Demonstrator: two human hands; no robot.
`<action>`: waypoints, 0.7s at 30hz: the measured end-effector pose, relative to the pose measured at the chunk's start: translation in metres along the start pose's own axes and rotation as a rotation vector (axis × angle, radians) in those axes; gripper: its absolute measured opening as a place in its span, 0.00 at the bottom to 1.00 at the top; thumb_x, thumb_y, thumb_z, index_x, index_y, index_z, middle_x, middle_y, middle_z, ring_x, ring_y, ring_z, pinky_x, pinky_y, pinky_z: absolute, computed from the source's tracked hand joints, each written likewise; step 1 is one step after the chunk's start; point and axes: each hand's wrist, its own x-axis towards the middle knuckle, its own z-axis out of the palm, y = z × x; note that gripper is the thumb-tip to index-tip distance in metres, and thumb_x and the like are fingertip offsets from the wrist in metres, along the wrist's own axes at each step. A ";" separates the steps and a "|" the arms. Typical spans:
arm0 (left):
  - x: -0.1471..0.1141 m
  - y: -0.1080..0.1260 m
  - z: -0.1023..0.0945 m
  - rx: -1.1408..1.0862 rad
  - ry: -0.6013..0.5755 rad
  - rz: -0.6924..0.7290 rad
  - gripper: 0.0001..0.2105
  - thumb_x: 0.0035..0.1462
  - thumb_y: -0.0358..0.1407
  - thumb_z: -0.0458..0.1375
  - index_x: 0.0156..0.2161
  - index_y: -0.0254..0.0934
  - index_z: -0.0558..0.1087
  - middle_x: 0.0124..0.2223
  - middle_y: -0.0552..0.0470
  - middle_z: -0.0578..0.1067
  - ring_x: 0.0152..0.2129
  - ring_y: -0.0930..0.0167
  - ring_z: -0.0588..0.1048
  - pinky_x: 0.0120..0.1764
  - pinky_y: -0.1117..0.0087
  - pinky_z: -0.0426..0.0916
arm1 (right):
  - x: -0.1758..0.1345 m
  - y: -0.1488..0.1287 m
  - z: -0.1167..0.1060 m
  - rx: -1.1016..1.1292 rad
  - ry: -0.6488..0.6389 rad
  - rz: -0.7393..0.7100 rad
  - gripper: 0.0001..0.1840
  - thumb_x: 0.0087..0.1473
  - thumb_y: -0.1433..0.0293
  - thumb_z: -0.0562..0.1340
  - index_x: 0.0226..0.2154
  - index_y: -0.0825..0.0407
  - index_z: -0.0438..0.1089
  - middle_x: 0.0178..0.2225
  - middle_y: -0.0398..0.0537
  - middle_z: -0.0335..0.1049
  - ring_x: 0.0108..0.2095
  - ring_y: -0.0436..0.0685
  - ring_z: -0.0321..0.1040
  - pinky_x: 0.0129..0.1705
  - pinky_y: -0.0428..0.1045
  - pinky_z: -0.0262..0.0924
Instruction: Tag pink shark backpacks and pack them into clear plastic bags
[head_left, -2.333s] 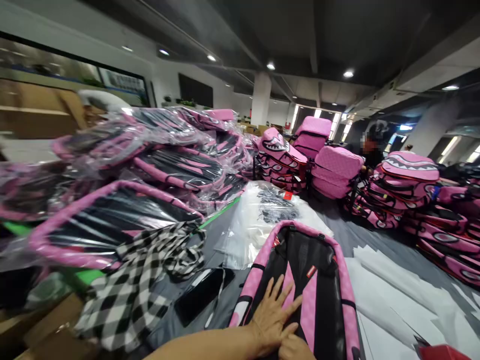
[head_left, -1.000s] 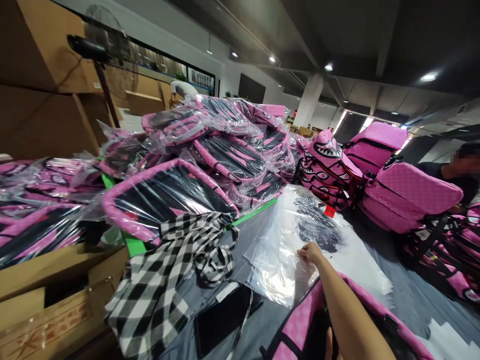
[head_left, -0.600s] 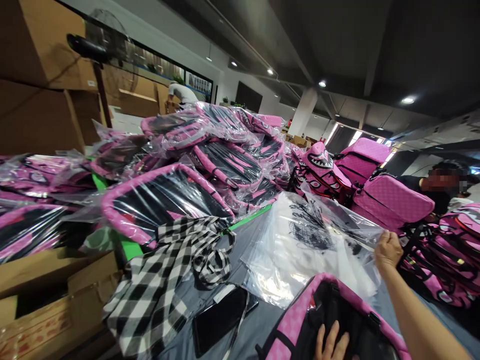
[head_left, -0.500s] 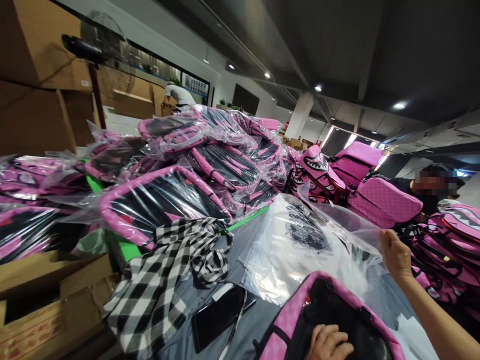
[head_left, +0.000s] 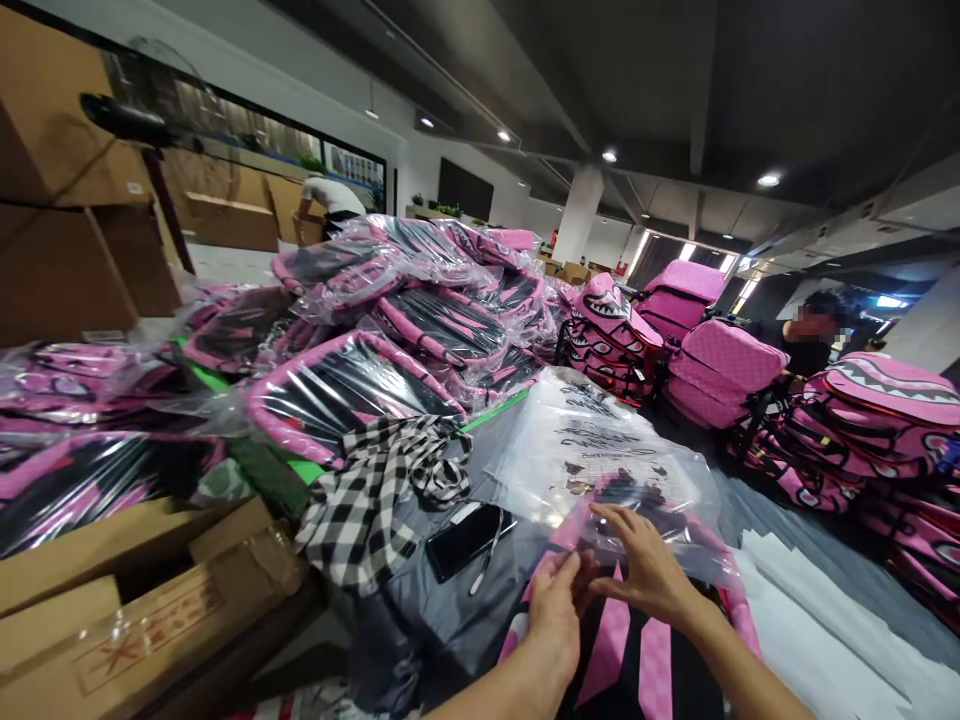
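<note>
A pink and black backpack (head_left: pixel 656 655) lies in front of me, its far end beneath a clear printed plastic bag (head_left: pixel 559 445). My left hand (head_left: pixel 556 610) is over the backpack's left part, near the bag's lower edge. Its fingers are curled together, and I cannot make out what is between them. Just to the right, my right hand (head_left: pixel 649 570) reaches over the backpack and bag edge with thumb and forefinger apart. The hands nearly meet. Under the bag, the pink rim shows through the film.
Film-wrapped backpacks (head_left: pixel 352 395) are heaped behind; unwrapped ones (head_left: pixel 877 440) are stacked right. A checked cloth (head_left: pixel 367 515) and a phone (head_left: pixel 466 540) lie left of my hands. White sheets (head_left: pixel 832 630) lie right. An open carton (head_left: pixel 157 610) stands lower left. People (head_left: pixel 814 335) work beyond.
My right hand has come left from the bag's outer corner to beside my left hand. The backpack now shows its black and pink striped face, and the bag lies over its far end.
</note>
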 end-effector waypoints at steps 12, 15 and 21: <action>-0.006 0.018 -0.059 0.188 -0.036 -0.003 0.17 0.42 0.35 0.76 0.30 0.35 0.71 0.27 0.52 0.80 0.24 0.70 0.80 0.31 0.73 0.72 | -0.109 0.070 -0.033 -0.565 0.002 0.377 0.11 0.48 0.76 0.59 0.29 0.45 0.75 0.30 0.47 0.76 0.29 0.58 0.75 0.28 0.48 0.61; -0.009 0.011 -0.064 0.312 -0.127 0.003 0.21 0.36 0.42 0.77 0.32 0.35 0.75 0.26 0.53 0.79 0.23 0.71 0.78 0.30 0.73 0.70 | -0.123 0.023 -0.033 -0.233 -0.144 0.388 0.17 0.41 0.73 0.66 0.37 0.42 0.78 0.33 0.45 0.78 0.28 0.57 0.74 0.28 0.48 0.64; -0.021 0.010 -0.056 0.534 -0.196 0.310 0.25 0.37 0.56 0.71 0.29 0.36 0.73 0.20 0.58 0.71 0.19 0.73 0.70 0.26 0.73 0.64 | -0.070 -0.065 0.028 0.646 0.147 0.461 0.18 0.46 0.54 0.70 0.35 0.49 0.79 0.32 0.48 0.77 0.33 0.60 0.72 0.35 0.51 0.67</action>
